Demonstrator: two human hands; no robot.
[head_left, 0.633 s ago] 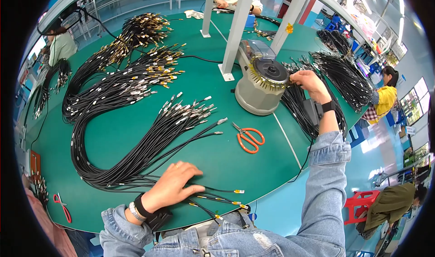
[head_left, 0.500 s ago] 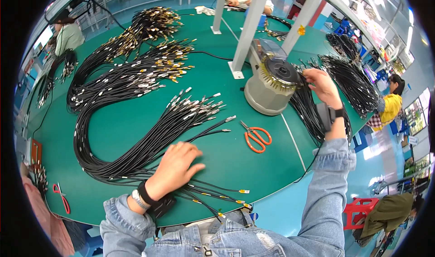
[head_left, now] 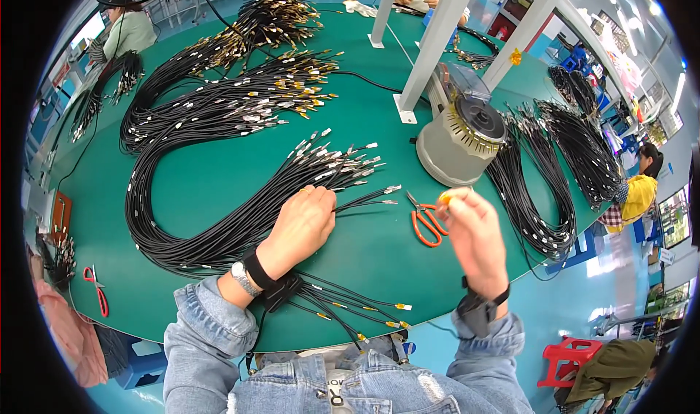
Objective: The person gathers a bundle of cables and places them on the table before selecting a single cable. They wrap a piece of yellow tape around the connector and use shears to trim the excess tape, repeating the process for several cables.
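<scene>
My left hand is closed over the near edge of a bundle of black cables with white-tagged ends. Its fingertips are hidden beneath it, and two cables come out beside its fingers. My right hand is raised over the table, thumb and fingers pinched on a small yellow piece. Just left of it lie orange-handled scissors. Beyond stands a round grey machine with a dark disc on top and yellow bits around its rim. Several cable ends with yellow and white tags lie near my body.
Larger cable bundles curve over the green table at the far left. More hang in loops right of the machine. Grey metal posts rise behind it. Red scissors lie at the left edge. Other people sit around.
My right hand has come from beside the machine toward me, now pinching a yellow piece. My left hand has closed and shifted up and right over the cables. The view has shifted slightly.
</scene>
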